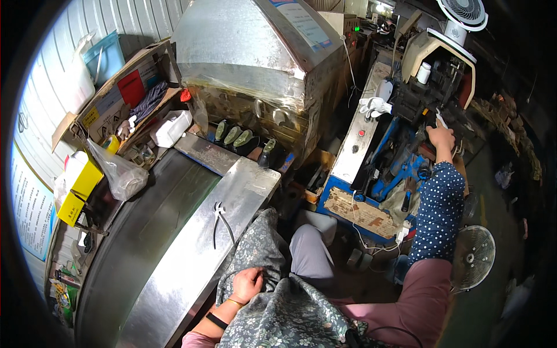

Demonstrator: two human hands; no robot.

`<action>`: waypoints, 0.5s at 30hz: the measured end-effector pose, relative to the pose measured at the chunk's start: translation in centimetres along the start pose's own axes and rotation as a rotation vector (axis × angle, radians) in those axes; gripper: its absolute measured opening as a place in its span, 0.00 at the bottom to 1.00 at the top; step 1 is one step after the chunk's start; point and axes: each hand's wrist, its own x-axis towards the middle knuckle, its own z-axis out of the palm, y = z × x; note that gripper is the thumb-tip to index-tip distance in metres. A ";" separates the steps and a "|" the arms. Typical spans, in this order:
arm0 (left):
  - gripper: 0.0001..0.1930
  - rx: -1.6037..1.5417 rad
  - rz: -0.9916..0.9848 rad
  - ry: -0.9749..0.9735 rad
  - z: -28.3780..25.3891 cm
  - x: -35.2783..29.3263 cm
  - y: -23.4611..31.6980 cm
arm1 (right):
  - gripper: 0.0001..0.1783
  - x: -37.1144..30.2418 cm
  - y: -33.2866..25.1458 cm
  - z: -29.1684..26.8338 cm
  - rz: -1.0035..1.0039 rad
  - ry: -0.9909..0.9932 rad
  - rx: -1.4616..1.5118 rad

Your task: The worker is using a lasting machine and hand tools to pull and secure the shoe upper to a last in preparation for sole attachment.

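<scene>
My left hand (248,285) rests on the dark floral apron (255,325) over my lap, its fingers curled in; anything inside them is hidden. My right hand (442,138) reaches far right to a dark machine (426,95) with a beige cover. Its fingers are bent around a small white piece (441,119), whose kind I cannot make out. A dotted blue sleeve cover (438,203) wraps that forearm. Near my left hand, pincers (219,216) with dark handles lie on the shiny metal table (180,255).
A dark conveyor belt (145,232) curves along the left. Several dark shoes (233,137) line the ledge before a metal housing (243,52). White gloves (374,107) lie on a pale panel (360,139). A floor fan (474,258) stands right; cords hang near my knees.
</scene>
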 end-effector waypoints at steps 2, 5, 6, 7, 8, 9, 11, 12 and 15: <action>0.09 -0.011 0.010 -0.016 0.1 0.4 0.2 | 0.39 0.4 1.2 0.1 0.009 0.007 0.019; 0.08 -0.016 0.031 -0.038 0.5 0.6 0.1 | 0.39 0.3 1.7 0.0 0.034 0.022 0.034; 0.08 -0.007 0.019 -0.030 0.5 0.4 -0.3 | 0.38 0.1 1.1 0.1 0.051 -0.006 0.043; 0.08 -0.004 -0.023 -0.042 0.2 0.0 -0.7 | 0.37 -1.6 -0.5 0.0 0.042 -0.028 0.069; 0.08 -0.017 -0.014 -0.011 0.6 -0.1 -0.6 | 0.36 -1.6 -0.4 0.3 0.041 0.006 0.049; 0.08 -0.030 -0.030 -0.008 0.5 -0.2 -0.1 | 0.34 -2.2 -0.6 0.4 0.033 0.029 0.018; 0.08 -0.031 -0.033 -0.003 0.7 -0.1 -0.3 | 0.34 -3.5 -1.1 1.5 0.017 0.066 0.009; 0.09 -0.029 -0.021 -0.012 0.9 -0.1 -0.6 | 0.35 -4.0 -0.7 2.1 -0.003 0.068 0.005; 0.09 -0.033 0.034 -0.035 0.7 0.3 0.0 | 0.40 -4.8 1.6 1.7 -0.045 -0.014 0.027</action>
